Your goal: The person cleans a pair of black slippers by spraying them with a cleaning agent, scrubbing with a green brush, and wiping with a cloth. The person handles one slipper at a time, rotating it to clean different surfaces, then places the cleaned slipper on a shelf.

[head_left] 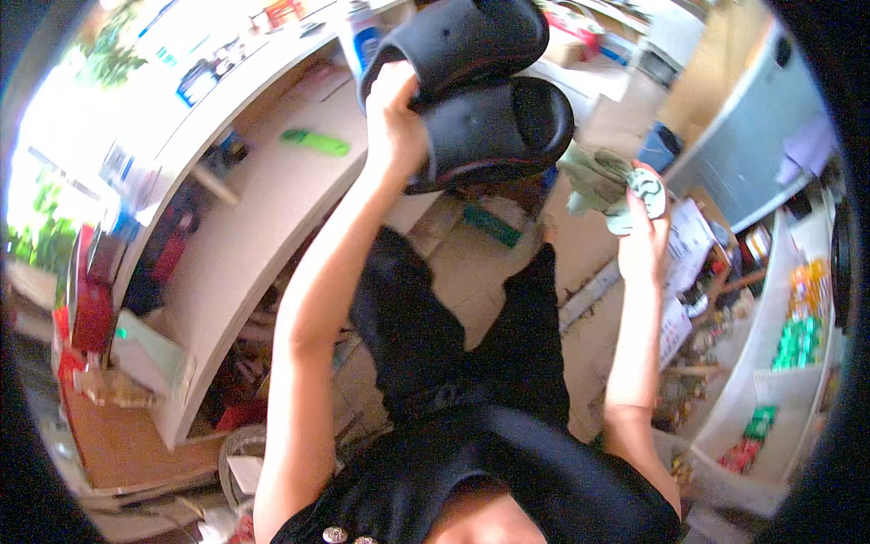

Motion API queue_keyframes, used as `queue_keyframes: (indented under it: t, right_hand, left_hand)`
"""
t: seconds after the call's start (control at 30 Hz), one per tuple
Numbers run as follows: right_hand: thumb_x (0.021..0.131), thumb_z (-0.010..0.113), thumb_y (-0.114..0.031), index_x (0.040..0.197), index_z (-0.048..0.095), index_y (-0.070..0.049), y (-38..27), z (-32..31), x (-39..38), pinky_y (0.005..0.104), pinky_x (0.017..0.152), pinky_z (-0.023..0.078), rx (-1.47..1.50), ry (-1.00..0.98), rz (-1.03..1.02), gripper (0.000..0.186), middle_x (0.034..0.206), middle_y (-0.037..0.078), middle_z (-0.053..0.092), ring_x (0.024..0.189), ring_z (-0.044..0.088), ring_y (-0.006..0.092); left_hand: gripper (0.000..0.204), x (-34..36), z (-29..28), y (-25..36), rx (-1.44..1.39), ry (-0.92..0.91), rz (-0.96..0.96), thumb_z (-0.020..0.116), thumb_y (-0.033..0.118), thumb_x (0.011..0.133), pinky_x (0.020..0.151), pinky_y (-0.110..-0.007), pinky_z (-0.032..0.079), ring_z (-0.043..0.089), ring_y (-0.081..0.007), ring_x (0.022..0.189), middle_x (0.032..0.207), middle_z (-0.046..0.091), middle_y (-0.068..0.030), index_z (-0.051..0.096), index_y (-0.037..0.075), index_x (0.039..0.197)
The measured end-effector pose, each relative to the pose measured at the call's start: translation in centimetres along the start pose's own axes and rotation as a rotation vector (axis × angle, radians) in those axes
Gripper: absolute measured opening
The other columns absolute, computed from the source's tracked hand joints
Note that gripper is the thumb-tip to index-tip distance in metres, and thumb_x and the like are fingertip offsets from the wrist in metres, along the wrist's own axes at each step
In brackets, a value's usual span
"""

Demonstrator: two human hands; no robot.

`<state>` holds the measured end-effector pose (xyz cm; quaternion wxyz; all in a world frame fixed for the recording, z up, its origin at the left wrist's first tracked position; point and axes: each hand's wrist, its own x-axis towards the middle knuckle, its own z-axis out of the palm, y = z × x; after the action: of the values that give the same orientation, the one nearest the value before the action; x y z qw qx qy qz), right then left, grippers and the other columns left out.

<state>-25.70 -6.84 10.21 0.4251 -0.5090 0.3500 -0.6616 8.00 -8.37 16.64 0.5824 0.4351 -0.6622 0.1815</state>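
My left hand (pixel 393 122) is closed round the open ends of a pair of black slide sandals (pixel 494 136), lifted at the top middle of the view. Its thumb and fingers are partly hidden by the sandals. Off to the right, my right hand (pixel 645 238) grips a pale green slipper-like thing (pixel 609 186) with a bow-shaped fold of olive cloth and a light patterned part. Blur keeps its exact kind unclear. Between the two held things there is a gap.
On the left runs a long pale shelf (pixel 272 195) with a bright green object (pixel 315 141) on it. White bins (pixel 725 426) with colourful packets stand at the right. A grey panel (pixel 743 145) rises behind them. Beneath my hands is a tiled floor (pixel 471 286).
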Motion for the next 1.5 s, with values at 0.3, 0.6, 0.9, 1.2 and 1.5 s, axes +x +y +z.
queue_keyframes:
  t: [0.3,0.6,0.9,1.2,1.5]
  right_hand:
    - [0.087,0.054,0.007,0.116,0.059,0.0,1.1,-0.7,-3.1,0.0436,0.104,0.041,-0.498,0.041,-0.475,0.03,0.127,0.018,0.057,0.125,0.05,0.0354]
    - [0.092,0.057,-0.008,0.105,0.06,-0.004,10.1,-12.1,-17.8,0.027,0.075,0.052,-0.541,-0.011,0.3,0.013,0.102,0.007,0.065,0.087,0.062,0.0125]
    - [0.094,0.054,-0.016,0.121,0.06,0.001,-1.7,-4.1,-0.8,0.0337,0.102,0.038,-0.804,-0.188,-0.315,0.032,0.121,0.014,0.059,0.117,0.052,0.0228]
    - [0.091,0.05,-0.014,0.099,0.064,-0.009,2.6,-2.1,7.4,0.0372,0.078,0.052,-1.165,-0.519,-0.381,0.017,0.092,0.013,0.064,0.089,0.064,0.0311]
    - [0.094,0.052,-0.022,0.098,0.066,-0.004,2.9,-3.6,6.6,0.0361,0.088,0.047,-1.179,-0.694,-0.23,0.023,0.097,0.012,0.063,0.095,0.06,0.0282]
  left_hand:
    - [0.045,-14.1,15.8,11.5,-0.566,0.083,-0.543,0.069,-0.001,0.076,0.094,-0.035,0.047,0.063,-0.0228,0.102,0.112,0.067,-0.0103,0.06,0.001,0.119]
    - [0.048,-20.0,15.9,11.0,-0.757,0.125,-0.928,0.069,-0.001,0.079,0.096,-0.035,0.045,0.061,-0.0224,0.105,0.116,0.065,-0.0125,0.055,-0.001,0.124]
    - [0.047,-20.2,15.3,13.5,-0.722,-0.02,-0.854,0.074,0.002,0.072,0.096,-0.036,0.044,0.06,-0.0245,0.109,0.116,0.065,-0.0123,0.06,0.001,0.117]
    - [0.028,-22.0,16.0,14.2,-0.354,-0.173,-0.366,0.072,0.011,0.055,0.074,-0.045,0.042,0.055,-0.0383,0.083,0.087,0.058,-0.0156,0.056,0.005,0.076]
    - [0.008,-19.3,13.9,14.0,-0.233,-0.448,-0.037,0.057,0.013,0.067,0.066,-0.037,0.039,0.052,-0.0238,0.081,0.082,0.052,-0.0048,0.056,0.011,0.074]
